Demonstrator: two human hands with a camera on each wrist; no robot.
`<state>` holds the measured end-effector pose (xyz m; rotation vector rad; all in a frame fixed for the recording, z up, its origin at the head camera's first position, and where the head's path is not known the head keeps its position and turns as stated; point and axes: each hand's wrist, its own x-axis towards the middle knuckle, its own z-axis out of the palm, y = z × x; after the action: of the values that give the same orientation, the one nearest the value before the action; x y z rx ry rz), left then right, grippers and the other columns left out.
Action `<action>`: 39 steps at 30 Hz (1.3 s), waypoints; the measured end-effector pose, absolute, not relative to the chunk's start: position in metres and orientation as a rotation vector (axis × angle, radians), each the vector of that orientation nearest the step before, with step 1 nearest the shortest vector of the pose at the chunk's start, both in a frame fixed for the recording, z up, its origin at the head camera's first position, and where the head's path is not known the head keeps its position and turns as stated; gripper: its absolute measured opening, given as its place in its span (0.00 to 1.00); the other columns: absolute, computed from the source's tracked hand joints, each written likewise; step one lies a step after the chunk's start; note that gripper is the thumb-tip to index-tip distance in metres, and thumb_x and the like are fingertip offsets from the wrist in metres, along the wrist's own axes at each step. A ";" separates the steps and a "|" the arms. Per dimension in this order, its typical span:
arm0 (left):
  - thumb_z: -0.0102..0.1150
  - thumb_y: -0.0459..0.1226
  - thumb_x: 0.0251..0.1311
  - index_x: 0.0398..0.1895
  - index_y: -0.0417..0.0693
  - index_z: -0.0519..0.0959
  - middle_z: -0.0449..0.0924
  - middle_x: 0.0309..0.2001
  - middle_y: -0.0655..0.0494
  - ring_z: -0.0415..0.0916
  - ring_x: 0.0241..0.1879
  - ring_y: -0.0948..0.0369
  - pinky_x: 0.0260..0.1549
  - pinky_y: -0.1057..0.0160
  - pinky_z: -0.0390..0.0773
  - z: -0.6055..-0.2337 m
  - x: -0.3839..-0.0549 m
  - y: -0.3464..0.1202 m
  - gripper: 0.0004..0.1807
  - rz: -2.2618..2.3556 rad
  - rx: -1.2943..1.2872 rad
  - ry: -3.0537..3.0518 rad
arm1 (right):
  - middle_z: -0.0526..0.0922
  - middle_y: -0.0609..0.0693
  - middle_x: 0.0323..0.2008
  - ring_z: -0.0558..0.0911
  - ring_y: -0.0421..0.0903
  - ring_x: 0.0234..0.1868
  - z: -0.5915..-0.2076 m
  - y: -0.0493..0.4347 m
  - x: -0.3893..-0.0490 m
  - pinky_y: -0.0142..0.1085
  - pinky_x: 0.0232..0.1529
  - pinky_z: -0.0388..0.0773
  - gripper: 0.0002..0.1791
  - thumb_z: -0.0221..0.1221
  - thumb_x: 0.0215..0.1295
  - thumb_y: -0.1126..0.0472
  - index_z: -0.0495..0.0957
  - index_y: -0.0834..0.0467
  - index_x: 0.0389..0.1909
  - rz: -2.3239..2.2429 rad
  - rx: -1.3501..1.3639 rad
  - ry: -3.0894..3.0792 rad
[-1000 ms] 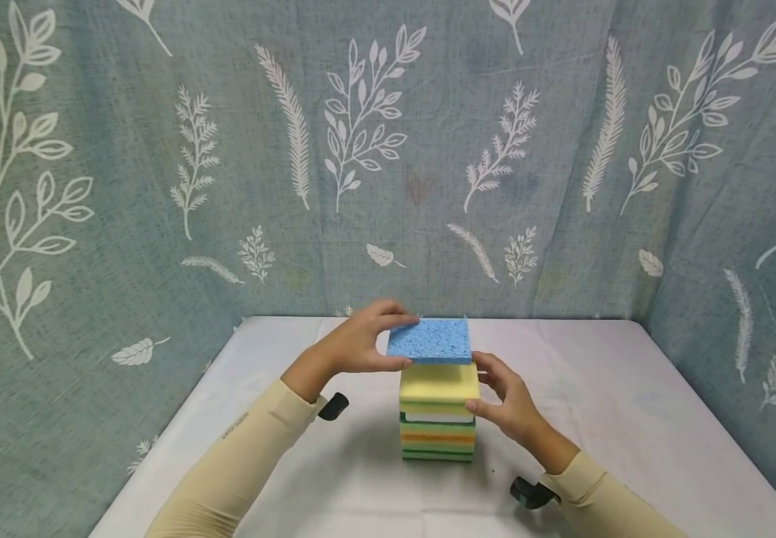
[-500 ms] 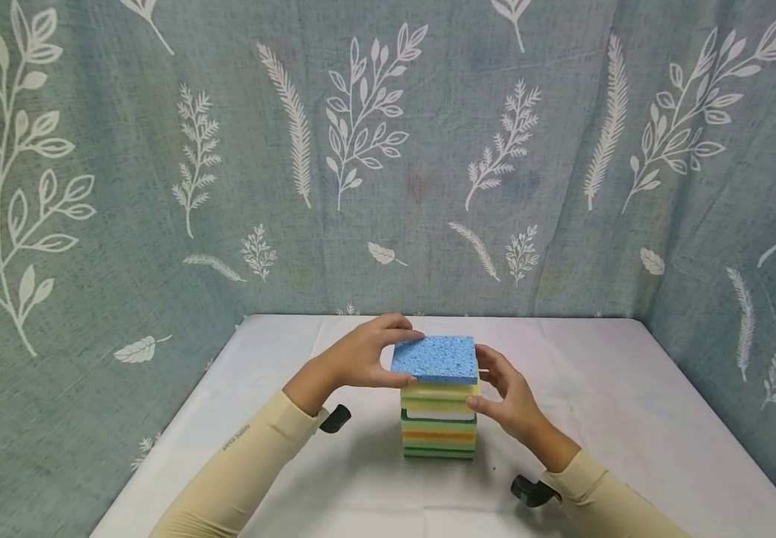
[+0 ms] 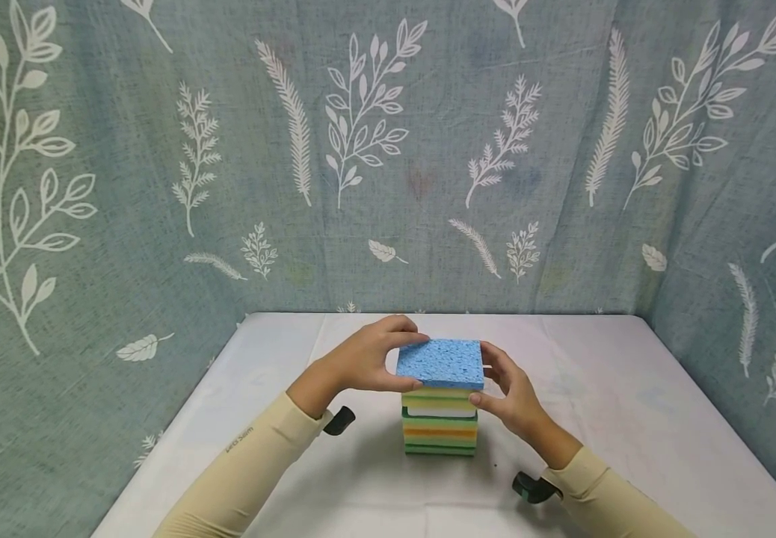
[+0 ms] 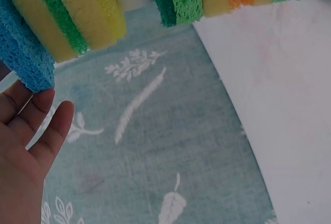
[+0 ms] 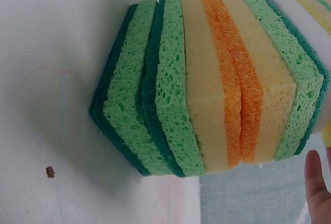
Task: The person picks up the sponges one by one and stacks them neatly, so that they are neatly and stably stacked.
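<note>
A stack of sponges [image 3: 439,432] in green, orange, cream and yellow layers stands upright on the table. On its top lies a blue sponge [image 3: 440,362], its face pitted with small holes. My left hand [image 3: 371,355] pinches the blue sponge by its left side, thumb at the near edge and fingers at the far edge. In the left wrist view the blue sponge [image 4: 31,53] meets the yellow sponge [image 4: 67,17] below it. Against the right side of the upper layers rests my right hand [image 3: 512,388], thumb toward the near corner, fingers behind and partly hidden.
The white-covered table [image 3: 334,478] runs back to a blue-green cloth backdrop [image 3: 415,149] with white leaf prints. A small dark speck [image 5: 50,172] lies on the table near the stack. Dark camera mounts [image 3: 339,421] sit at both wrists.
The left hand has brought the blue sponge down and slightly right onto the stack, covering the yellow top. The right hand has stayed at the stack's right side.
</note>
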<state>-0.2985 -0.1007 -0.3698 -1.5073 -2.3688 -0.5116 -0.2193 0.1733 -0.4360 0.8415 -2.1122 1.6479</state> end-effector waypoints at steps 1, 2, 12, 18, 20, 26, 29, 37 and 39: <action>0.66 0.59 0.49 0.59 0.52 0.79 0.72 0.52 0.60 0.70 0.48 0.65 0.48 0.64 0.75 -0.370 -0.299 -0.101 0.35 -0.513 -1.511 -2.367 | 0.72 0.66 0.57 0.74 0.44 0.55 -0.436 0.174 -0.219 0.31 0.57 0.70 0.41 0.64 0.51 0.75 0.57 0.74 0.67 1.642 0.842 -2.114; 0.66 0.60 0.49 0.59 0.52 0.79 0.72 0.52 0.60 0.70 0.48 0.65 0.47 0.64 0.75 -0.370 -0.299 -0.100 0.35 -0.514 -1.515 -2.365 | 0.73 0.66 0.57 0.74 0.44 0.55 -0.435 0.174 -0.219 0.33 0.58 0.71 0.41 0.64 0.52 0.75 0.58 0.74 0.67 1.636 0.838 -2.118; 0.64 0.62 0.51 0.59 0.53 0.79 0.72 0.51 0.61 0.70 0.47 0.66 0.46 0.65 0.75 -0.373 -0.299 -0.099 0.35 -0.488 -1.517 -2.366 | 0.74 0.63 0.56 0.75 0.48 0.54 -0.434 0.174 -0.217 0.46 0.58 0.72 0.37 0.62 0.55 0.72 0.59 0.74 0.66 1.630 0.779 -2.167; 0.63 0.63 0.51 0.59 0.53 0.79 0.72 0.51 0.60 0.70 0.48 0.66 0.46 0.64 0.76 -0.373 -0.296 -0.099 0.36 -0.494 -1.519 -2.377 | 0.74 0.63 0.56 0.75 0.47 0.53 -0.447 0.177 -0.224 0.31 0.55 0.71 0.37 0.61 0.55 0.71 0.60 0.73 0.67 1.642 0.798 -2.145; 0.62 0.64 0.51 0.59 0.53 0.79 0.72 0.51 0.61 0.70 0.48 0.66 0.47 0.65 0.75 -0.374 -0.296 -0.099 0.36 -0.495 -1.515 -2.377 | 0.74 0.62 0.57 0.75 0.47 0.53 -0.455 0.179 -0.229 0.30 0.56 0.71 0.37 0.61 0.56 0.71 0.60 0.71 0.67 1.643 0.798 -2.143; 0.62 0.64 0.51 0.59 0.53 0.79 0.72 0.51 0.61 0.69 0.47 0.67 0.46 0.64 0.75 -0.378 -0.296 -0.100 0.36 -0.520 -1.515 -2.373 | 0.73 0.60 0.59 0.74 0.46 0.55 -0.469 0.182 -0.237 0.30 0.57 0.71 0.38 0.63 0.56 0.70 0.60 0.67 0.69 1.688 0.826 -2.123; 0.62 0.64 0.52 0.59 0.53 0.79 0.72 0.51 0.60 0.69 0.48 0.66 0.47 0.63 0.75 -0.380 -0.295 -0.102 0.36 -0.528 -1.514 -2.372 | 0.73 0.60 0.59 0.75 0.48 0.55 -0.471 0.182 -0.237 0.31 0.57 0.70 0.38 0.63 0.57 0.69 0.60 0.66 0.69 1.712 0.839 -2.113; 0.63 0.65 0.50 0.60 0.54 0.78 0.72 0.52 0.60 0.69 0.50 0.65 0.49 0.63 0.75 -0.382 -0.296 -0.102 0.38 -0.535 -1.515 -2.355 | 0.73 0.57 0.60 0.75 0.48 0.55 -0.470 0.182 -0.237 0.31 0.58 0.70 0.38 0.63 0.58 0.65 0.61 0.65 0.69 1.710 0.796 -2.131; 0.63 0.66 0.49 0.60 0.56 0.78 0.72 0.53 0.61 0.69 0.51 0.65 0.49 0.63 0.74 -0.383 -0.297 -0.102 0.38 -0.540 -1.512 -2.351 | 0.73 0.57 0.59 0.75 0.48 0.55 -0.470 0.183 -0.237 0.31 0.58 0.70 0.38 0.63 0.58 0.65 0.61 0.64 0.69 1.712 0.796 -2.128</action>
<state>-0.2974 -0.1020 -0.3828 -1.5120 -2.3510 -0.5400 -0.2373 0.1830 -0.4696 0.7964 -2.1280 1.7116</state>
